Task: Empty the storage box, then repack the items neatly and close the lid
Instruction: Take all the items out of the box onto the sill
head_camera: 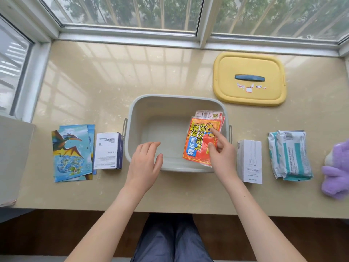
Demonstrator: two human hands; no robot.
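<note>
Packets in orange wrappers leaned against the right wall of the grey storage box, which sat at the middle of the table near its front edge. The right hand pinched them, grip closed between thumb and forefinger. The left hand hovered over the box's near rim — grip loose, holding nothing. The yellow lid lay toward the far right corner — off the box.

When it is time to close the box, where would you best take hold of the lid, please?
By the blue handle across the middle of the lid, from above: the lid lies flat, top up, its rim low.
</note>
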